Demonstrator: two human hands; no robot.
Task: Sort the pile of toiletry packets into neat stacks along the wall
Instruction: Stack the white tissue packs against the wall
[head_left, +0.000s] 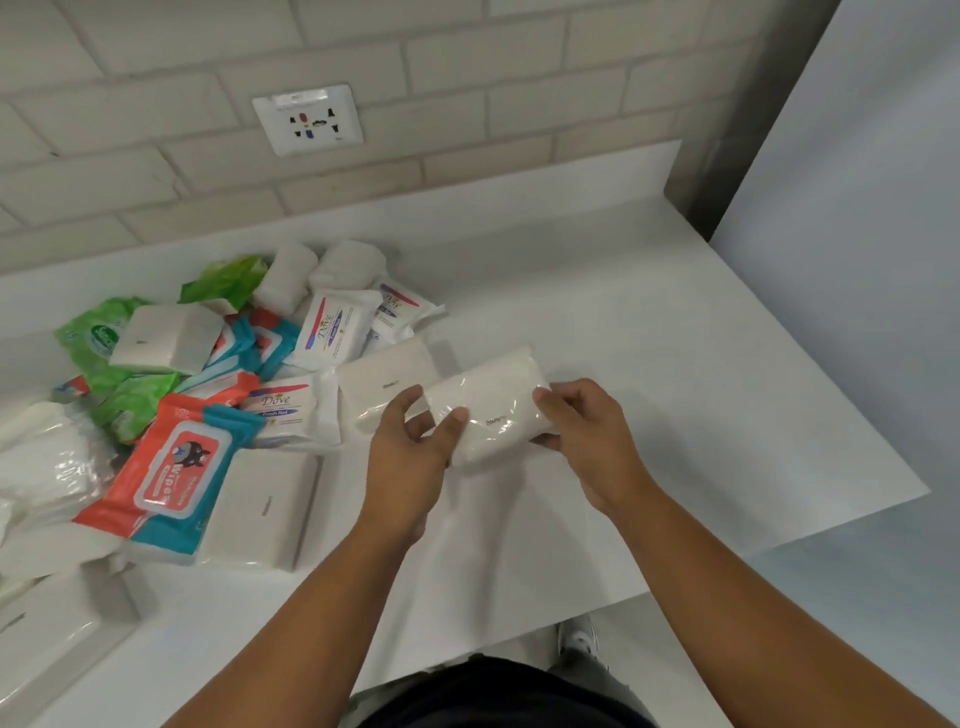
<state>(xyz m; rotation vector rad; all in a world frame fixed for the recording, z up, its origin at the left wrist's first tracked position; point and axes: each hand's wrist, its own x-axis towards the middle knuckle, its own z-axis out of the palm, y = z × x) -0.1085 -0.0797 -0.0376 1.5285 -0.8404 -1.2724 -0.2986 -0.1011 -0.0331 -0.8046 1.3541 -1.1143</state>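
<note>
Both hands are on one white packet (488, 402), a soft plastic-wrapped pack held just above the worktop (649, 364). The left hand (410, 457) pinches its left end, thumb on top and fingers tucked underneath, and the right hand (587, 441) closes on its right end the same way, so the pack hangs level between them, long side running left to right. Just behind it to the left lies a second white packet (387, 387) of the same sort, flat on the worktop at the edge of the pile. The pile (208, 395) itself spreads across the left half: Dove packets (332, 330), a red-and-teal wipes pack (176, 467), green packs (98, 338) and several plain white ones, all overlapping and unsorted. The strip of worktop along the tiled wall (467, 104) to the right of the pile is bare, with no stacks there that I can see. I would say the sorting has barely begun and this is a first pick being squared up in the hands. The next move calls for carrying it away to the far side, setting it flat and parallel to the wall, and leaving room beside it for the other kinds. The slippery wrap may let it slide as it is set down.
</note>
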